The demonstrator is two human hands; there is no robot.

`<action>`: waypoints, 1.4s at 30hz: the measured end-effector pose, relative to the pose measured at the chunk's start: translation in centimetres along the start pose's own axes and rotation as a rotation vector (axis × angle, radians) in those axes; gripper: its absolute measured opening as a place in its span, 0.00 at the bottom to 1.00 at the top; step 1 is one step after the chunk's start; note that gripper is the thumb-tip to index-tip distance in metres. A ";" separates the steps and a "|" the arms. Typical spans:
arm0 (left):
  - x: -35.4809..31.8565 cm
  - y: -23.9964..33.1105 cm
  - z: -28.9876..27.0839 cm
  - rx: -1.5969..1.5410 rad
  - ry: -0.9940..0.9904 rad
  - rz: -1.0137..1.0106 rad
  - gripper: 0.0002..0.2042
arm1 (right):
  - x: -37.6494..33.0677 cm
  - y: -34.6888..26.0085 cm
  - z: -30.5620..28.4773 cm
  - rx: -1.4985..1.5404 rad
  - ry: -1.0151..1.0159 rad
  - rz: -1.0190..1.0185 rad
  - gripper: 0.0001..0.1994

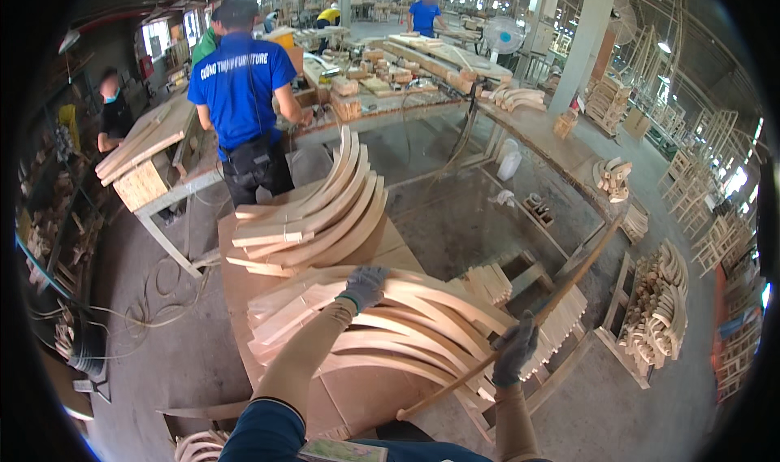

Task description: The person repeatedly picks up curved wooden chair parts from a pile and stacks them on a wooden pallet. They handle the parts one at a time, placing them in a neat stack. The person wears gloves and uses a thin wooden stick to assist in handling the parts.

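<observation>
My left hand (366, 289), in a grey glove, is closed over the upper edge of a curved wooden piece (443, 299) in the nearer stack. Beneath it lie several similar pale curved pieces (390, 340), fanned out side by side. To the right, my right hand (516, 350), in a dark grey glove, is closed around a long thin wooden strip (463, 378). The strip slants from near my body up toward the far right. The right hand is also close to the right ends of the curved pieces; its palm side is hidden.
A second stack of curved pieces (325, 210) lies beyond, on brown board (231, 255). A person in a blue shirt (242, 88) stands at a workbench (390, 96). Straight slats (561, 324) and a loaded pallet (654, 308) are at right; cables (158, 287) lie on the left floor.
</observation>
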State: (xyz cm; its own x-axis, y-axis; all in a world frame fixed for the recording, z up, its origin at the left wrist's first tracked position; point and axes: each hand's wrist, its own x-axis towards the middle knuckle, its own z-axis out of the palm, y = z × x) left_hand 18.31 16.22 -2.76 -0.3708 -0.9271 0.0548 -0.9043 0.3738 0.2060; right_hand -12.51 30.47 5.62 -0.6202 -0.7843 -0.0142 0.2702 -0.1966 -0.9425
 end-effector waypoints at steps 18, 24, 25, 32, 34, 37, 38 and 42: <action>-17.9 -7.9 -22.2 0.062 0.214 -0.534 0.25 | -5.1 -5.8 9.5 0.084 -0.459 -0.036 0.08; -30.3 -10.5 -26.4 -0.405 0.489 -0.753 0.23 | -10.5 -7.3 15.7 0.144 -0.658 -0.087 0.10; -33.3 -11.5 -26.7 -0.326 0.619 -0.760 0.23 | -12.2 -7.6 17.1 0.169 -0.715 -0.090 0.10; -45.6 -14.2 -28.6 -0.893 1.114 -0.926 0.17 | -19.2 -9.2 27.0 0.276 -0.955 0.039 0.11; -46.5 -14.1 -29.7 -0.997 1.260 -0.886 0.14 | -19.2 -10.1 30.0 0.396 -0.935 0.046 0.10; -52.3 -14.5 -29.1 -1.126 1.386 -0.816 0.15 | -24.0 -10.0 31.9 0.254 -1.165 -0.062 0.10; -52.8 -14.4 -28.9 -1.151 1.361 -0.837 0.14 | -24.6 -10.3 32.5 0.216 -1.158 -0.105 0.11; -55.2 -13.7 -29.2 -1.288 1.317 -0.853 0.13 | -25.4 -11.4 34.2 0.276 -1.237 -0.204 0.11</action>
State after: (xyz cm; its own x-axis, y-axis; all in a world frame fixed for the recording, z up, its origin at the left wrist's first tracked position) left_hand 57.29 61.48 19.93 0.8685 -0.4958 0.0001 0.1355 0.2376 0.9619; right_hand 25.40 32.50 28.11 0.3848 -0.7182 0.5798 0.4865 -0.3760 -0.7886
